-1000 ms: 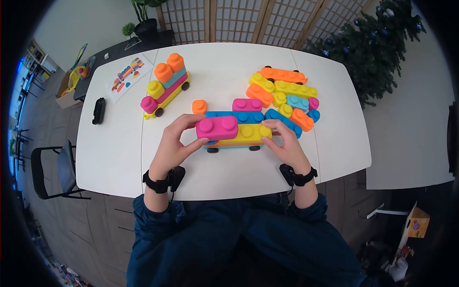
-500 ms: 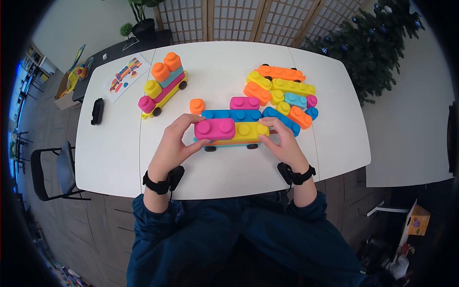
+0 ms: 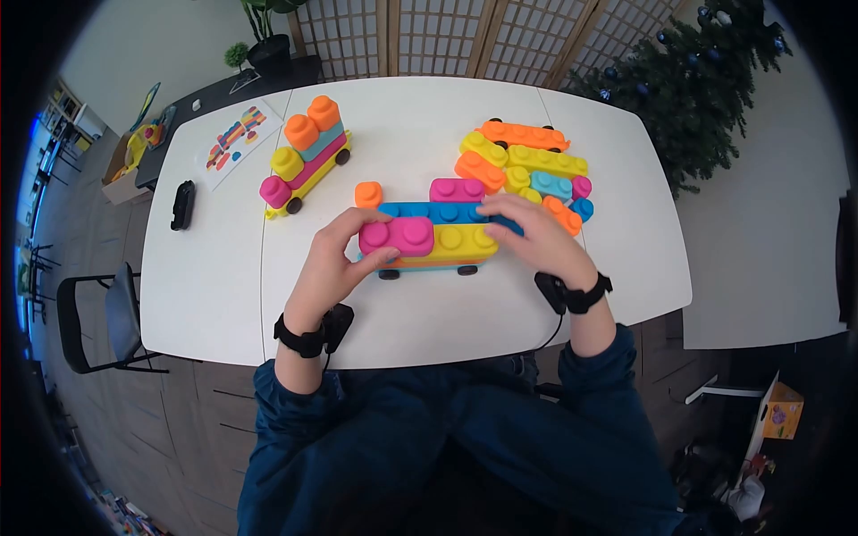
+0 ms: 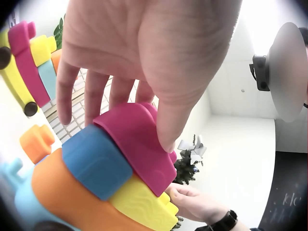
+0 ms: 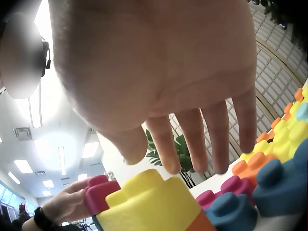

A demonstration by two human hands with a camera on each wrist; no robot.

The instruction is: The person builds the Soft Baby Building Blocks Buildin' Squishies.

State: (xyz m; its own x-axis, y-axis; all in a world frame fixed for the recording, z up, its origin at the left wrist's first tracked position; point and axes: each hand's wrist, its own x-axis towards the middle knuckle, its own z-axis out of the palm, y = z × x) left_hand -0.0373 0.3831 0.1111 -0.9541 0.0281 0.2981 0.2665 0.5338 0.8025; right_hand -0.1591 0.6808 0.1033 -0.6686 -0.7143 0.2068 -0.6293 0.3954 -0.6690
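My left hand [image 3: 335, 263] pinches a magenta brick [image 3: 396, 237] between thumb and fingers; this brick sits at the left end of a wheeled stack, beside a yellow brick [image 3: 463, 241]. The left wrist view shows a blue brick [image 4: 96, 161] under the magenta brick [image 4: 139, 144], above an orange layer [image 4: 67, 192]. My right hand [image 3: 550, 241] is over the stack's right end and partly hides a blue brick behind it. In the right wrist view, its fingers extend above and behind the yellow brick [image 5: 154, 204], with no grip on anything visible.
Behind the stack lie a long blue brick [image 3: 411, 211], a magenta brick [image 3: 458, 190] and an orange brick [image 3: 368, 195]. Several bricks, including a long yellow one [image 3: 547, 161], lie back right. Another wheeled stack [image 3: 308, 174], a picture sheet [image 3: 234, 143] and a black object [image 3: 182, 205] are left.
My right hand has released the stack's right end and moved slightly back, now covering part of the angled blue brick. My left hand still pinches the magenta brick, slightly farther left in view.
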